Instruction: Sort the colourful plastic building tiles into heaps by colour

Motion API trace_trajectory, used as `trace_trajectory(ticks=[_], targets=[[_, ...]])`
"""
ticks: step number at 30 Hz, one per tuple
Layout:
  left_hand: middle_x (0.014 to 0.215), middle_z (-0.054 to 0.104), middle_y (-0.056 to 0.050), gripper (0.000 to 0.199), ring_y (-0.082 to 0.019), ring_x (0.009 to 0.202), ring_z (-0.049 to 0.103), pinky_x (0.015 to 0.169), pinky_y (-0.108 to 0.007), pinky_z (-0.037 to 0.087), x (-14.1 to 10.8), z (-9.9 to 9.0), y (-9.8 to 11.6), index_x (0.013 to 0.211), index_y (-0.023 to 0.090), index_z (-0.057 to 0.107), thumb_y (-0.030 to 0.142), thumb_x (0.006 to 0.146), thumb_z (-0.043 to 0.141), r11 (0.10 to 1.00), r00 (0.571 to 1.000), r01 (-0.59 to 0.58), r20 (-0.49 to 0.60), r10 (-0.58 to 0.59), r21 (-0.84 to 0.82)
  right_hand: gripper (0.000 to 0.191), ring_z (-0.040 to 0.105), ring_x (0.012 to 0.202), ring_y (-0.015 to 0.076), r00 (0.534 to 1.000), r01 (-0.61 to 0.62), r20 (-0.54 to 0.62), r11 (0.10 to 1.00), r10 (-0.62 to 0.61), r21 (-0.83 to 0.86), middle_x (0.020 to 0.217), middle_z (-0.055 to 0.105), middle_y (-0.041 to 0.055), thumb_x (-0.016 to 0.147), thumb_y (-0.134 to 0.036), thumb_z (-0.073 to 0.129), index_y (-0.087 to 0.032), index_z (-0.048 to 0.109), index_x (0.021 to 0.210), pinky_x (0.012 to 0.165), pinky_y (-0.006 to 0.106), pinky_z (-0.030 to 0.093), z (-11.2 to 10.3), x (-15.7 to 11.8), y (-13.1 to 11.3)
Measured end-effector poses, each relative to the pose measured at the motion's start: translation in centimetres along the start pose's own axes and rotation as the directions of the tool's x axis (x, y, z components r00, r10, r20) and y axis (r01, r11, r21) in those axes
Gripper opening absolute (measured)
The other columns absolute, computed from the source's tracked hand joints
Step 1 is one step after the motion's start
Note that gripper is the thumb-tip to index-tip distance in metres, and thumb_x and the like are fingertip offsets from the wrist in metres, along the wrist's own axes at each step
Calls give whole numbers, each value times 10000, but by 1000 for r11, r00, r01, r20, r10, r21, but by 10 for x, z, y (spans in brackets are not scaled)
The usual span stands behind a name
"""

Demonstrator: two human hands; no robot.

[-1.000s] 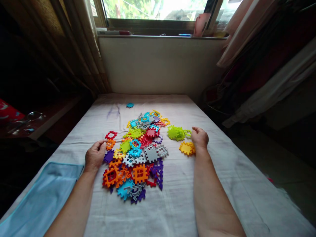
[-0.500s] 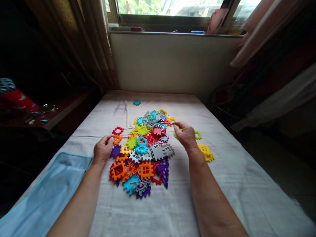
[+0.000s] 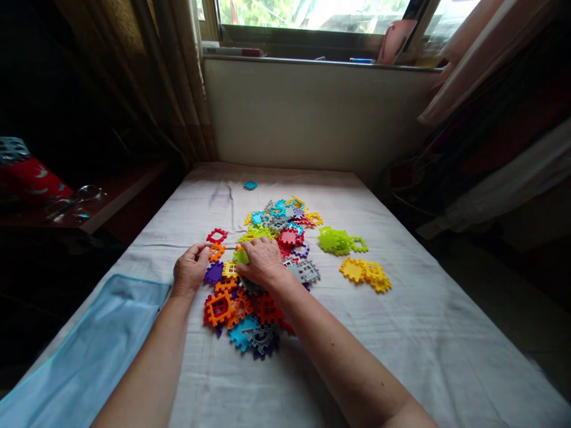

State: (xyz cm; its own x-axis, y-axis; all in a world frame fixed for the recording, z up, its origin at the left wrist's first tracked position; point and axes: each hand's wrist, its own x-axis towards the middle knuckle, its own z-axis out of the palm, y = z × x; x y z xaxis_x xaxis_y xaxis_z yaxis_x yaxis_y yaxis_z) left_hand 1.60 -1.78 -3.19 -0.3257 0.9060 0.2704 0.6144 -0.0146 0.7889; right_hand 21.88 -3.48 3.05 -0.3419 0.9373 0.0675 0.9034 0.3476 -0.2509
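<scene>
Our right hand (image 3: 262, 261) reaches inward on a slanting forearm, back uppermost, fingers curled down; our left hand (image 3: 190, 271) bends its fingers toward the thumb. We cannot tell whether either grips. On our cloth-covered surface (image 3: 401, 339) lies the pile of toothed pieces (image 3: 289, 238), a lime-green piece (image 3: 241, 256) by the right fingertips, an orange frame (image 3: 216, 252) by the left.
</scene>
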Motion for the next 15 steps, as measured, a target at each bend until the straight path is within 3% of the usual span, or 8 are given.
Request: trace_trajectory(ticks=[9, 15], targets=[[764, 737, -32, 407, -196, 737, 663, 722, -294, 518, 1, 1, -1, 934, 205, 750, 487, 754, 518, 1000, 1000, 0, -4, 0, -17, 321, 596, 1059, 277, 998, -7, 59, 993, 14, -114, 1124, 686, 138, 815, -270, 591, -168, 642, 1116, 882, 395, 446, -7, 15, -8], [743, 728, -19, 386, -182, 702, 650, 691, -277, 508, 1, 1, -2, 924, 219, 747, 472, 743, 519, 1000, 1000, 6, -14, -6, -20, 221, 628, 1019, 246, 997, 54, -55, 996, -58, -71, 1083, 718, 108, 898, -202, 506, -188, 640, 1073, 847, 353, 466, -5, 18, -9]])
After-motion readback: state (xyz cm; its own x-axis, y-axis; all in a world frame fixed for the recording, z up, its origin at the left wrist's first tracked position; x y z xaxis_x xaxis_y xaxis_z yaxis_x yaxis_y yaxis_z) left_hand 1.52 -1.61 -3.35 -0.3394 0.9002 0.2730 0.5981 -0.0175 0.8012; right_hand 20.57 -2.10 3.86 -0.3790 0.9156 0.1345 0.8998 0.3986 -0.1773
